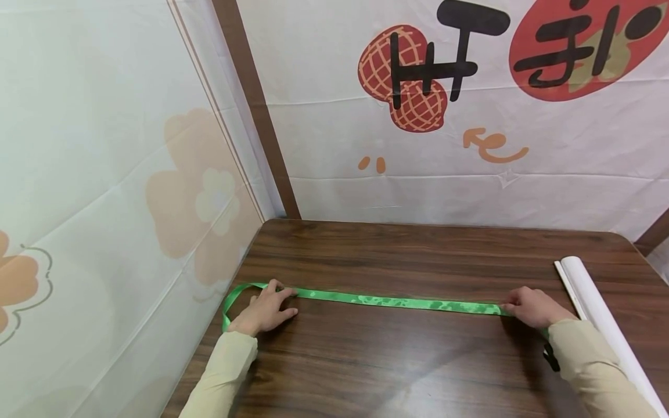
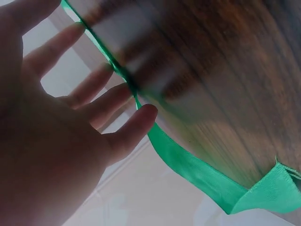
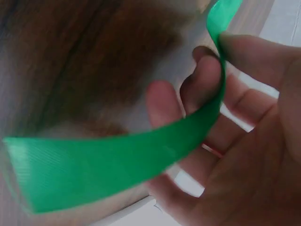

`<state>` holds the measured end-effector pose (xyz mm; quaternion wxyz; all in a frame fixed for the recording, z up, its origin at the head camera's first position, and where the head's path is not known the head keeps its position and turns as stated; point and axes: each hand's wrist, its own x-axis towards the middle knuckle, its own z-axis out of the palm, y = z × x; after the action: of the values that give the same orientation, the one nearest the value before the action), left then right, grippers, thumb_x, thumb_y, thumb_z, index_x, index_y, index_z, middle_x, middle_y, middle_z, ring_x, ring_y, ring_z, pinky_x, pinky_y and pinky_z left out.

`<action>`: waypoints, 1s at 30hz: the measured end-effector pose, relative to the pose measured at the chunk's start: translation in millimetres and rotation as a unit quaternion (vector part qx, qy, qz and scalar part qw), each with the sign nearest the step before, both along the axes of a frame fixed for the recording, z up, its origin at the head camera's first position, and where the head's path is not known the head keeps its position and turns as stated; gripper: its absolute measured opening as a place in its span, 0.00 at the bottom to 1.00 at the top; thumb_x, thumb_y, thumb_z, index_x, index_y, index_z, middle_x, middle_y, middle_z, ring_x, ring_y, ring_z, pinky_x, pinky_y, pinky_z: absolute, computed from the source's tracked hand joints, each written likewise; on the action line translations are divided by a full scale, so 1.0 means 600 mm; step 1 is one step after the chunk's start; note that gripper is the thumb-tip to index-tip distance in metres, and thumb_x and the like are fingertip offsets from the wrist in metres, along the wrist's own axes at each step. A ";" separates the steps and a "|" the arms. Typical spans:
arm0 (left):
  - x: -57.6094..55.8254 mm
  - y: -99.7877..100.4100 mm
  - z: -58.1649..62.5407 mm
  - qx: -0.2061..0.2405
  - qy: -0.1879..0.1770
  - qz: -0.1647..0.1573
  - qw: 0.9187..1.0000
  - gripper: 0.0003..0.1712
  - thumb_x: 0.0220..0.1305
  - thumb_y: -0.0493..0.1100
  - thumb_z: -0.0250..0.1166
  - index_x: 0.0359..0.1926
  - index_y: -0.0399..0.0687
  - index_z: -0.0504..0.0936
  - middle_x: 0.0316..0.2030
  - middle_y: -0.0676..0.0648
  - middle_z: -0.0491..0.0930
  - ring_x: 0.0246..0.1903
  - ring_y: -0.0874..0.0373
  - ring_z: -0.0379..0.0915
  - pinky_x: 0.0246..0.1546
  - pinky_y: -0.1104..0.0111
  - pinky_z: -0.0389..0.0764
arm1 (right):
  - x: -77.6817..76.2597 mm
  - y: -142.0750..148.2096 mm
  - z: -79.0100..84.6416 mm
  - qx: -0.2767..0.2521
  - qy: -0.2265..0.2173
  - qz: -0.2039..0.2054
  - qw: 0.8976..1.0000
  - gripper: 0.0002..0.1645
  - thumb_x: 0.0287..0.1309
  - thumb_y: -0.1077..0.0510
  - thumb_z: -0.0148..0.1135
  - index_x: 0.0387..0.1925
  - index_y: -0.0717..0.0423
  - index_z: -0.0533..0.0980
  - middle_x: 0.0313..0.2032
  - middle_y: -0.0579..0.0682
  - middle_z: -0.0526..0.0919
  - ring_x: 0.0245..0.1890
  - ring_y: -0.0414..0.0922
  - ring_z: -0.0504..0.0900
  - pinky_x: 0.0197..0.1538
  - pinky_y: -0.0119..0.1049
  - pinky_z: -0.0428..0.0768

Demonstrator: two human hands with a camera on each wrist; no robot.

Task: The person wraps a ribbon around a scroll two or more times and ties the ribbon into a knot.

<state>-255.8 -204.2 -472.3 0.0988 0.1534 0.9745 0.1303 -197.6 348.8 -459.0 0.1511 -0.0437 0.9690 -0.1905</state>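
A long green ribbon (image 1: 397, 301) with a paler pattern lies stretched across the brown wooden table between my two hands. At the left, my left hand (image 1: 265, 310) rests on it with spread, fairly straight fingers. Beyond that hand the ribbon bends back in a loop, and a folded part (image 2: 268, 190) shows in the left wrist view. My right hand (image 1: 535, 307) pinches the ribbon near its right end between thumb and forefinger. From that pinch a plain green tail (image 3: 113, 165) hangs across the curled fingers in the right wrist view.
A long white roll (image 1: 601, 319) lies along the table's right side, close to my right forearm. A small black thing (image 1: 551, 357) shows beside the right sleeve; its kind is unclear. Printed cloth walls (image 1: 334, 133) stand behind and left of the table (image 1: 418, 244).
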 end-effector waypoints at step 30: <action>-0.001 -0.058 -0.006 -0.063 -0.049 0.081 0.994 0.41 0.70 0.61 0.51 0.75 0.46 0.52 0.73 0.28 0.44 0.71 0.27 0.39 0.61 0.29 0.50 | 0.051 0.014 -0.036 0.097 0.121 -0.203 0.967 0.39 0.57 0.41 0.62 0.44 0.75 0.65 0.44 0.82 0.62 0.48 0.80 0.61 0.41 0.72 0.68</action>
<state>-256.3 -239.0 -476.0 0.1453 0.0607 0.9839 0.0839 -167.2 357.3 -480.8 -0.0057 0.1462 0.9825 -0.1157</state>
